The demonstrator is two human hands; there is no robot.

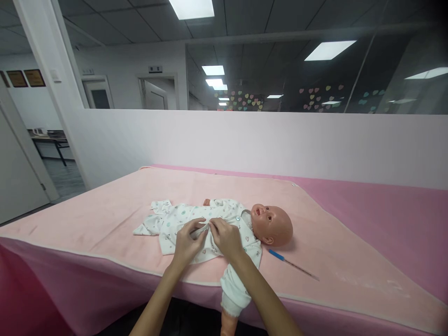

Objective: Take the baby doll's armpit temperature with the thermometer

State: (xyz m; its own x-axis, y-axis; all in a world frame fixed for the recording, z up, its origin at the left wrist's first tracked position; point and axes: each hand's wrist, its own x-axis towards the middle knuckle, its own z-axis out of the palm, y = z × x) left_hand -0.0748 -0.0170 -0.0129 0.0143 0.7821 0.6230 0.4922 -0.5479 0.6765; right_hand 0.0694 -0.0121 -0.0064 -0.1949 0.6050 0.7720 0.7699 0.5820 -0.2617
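Observation:
A baby doll (273, 225) lies on its back on a light pink blanket (105, 219), head to the right. It wears a white patterned romper (175, 217). My left hand (187, 242) and my right hand (226, 238) meet over the doll's chest, both pinching the front edge of the romper near its buttons. One sleeved doll arm (233, 289) hangs over the near edge of the table.
A thin thermometer with a blue end (292, 263) lies on the blanket right of the doll's head. A darker pink cover (385, 210) spreads to the right. A white partition wall (245, 140) stands behind. An open doorway (52, 158) is at left.

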